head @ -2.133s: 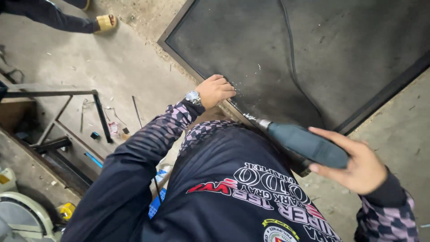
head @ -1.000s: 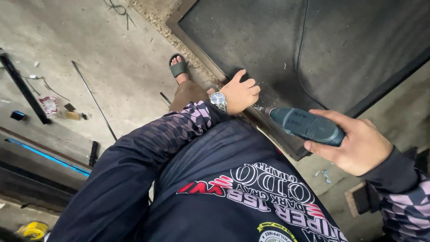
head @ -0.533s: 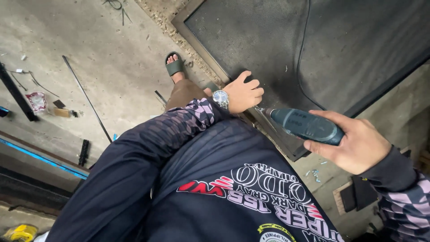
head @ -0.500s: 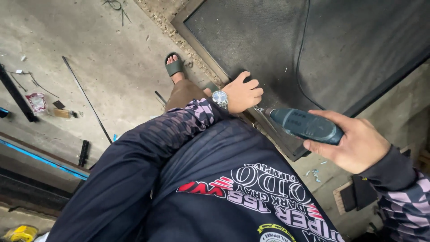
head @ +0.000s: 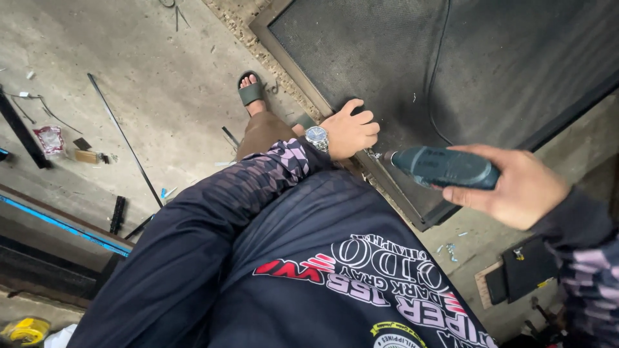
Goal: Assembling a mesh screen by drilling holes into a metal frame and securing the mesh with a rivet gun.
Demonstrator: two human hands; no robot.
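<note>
Hands apart: your left hand (head: 351,132) fisted on the mesh screen's metal frame (head: 293,74) mid-frame, right hand (head: 516,183) clamped round the smooth teal drill (head: 442,167).

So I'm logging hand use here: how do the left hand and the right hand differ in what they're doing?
The left hand is curled and pressed down on the frame edge of the dark mesh screen panel; the right hand is raised and wrapped around a teal power drill. The left hand's wrist carries a silver wristwatch; the right hand's wrist shows none. Both come out of dark patterned sleeves.
</note>
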